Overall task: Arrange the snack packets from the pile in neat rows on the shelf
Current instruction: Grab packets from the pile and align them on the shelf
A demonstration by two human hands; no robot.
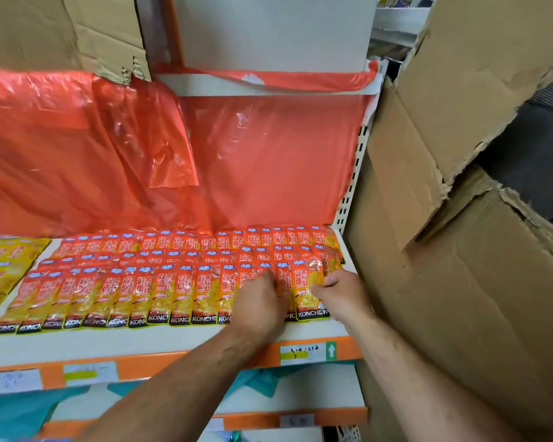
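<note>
Showing the right end of a shop shelf point(160, 344) on which orange-and-yellow snack packets point(160, 291) lie flat in three overlapping rows, each packet's long axis running from the shelf's front edge toward the red plastic sheet point(268, 161) at the back. Both hands work the front row's right end. The left hand point(259, 301) lies palm-down on the packets, fingers curled and pressed onto them, apparently steadying the row. The right hand point(339, 291) pinches the end packet point(310, 298) by its right edge between thumb and fingers; this packet lies just left of that hand, overlapping its neighbour and close to the perforated shelf upright point(351, 193). Because the right hand is the nearer one and the packet's long axis already matches the row, the coming adjustment probably calls only for a small sideways slide or squaring of its bottom edge. Yellow packets point(0, 272) lie at the far left. No loose pile is in view.
</note>
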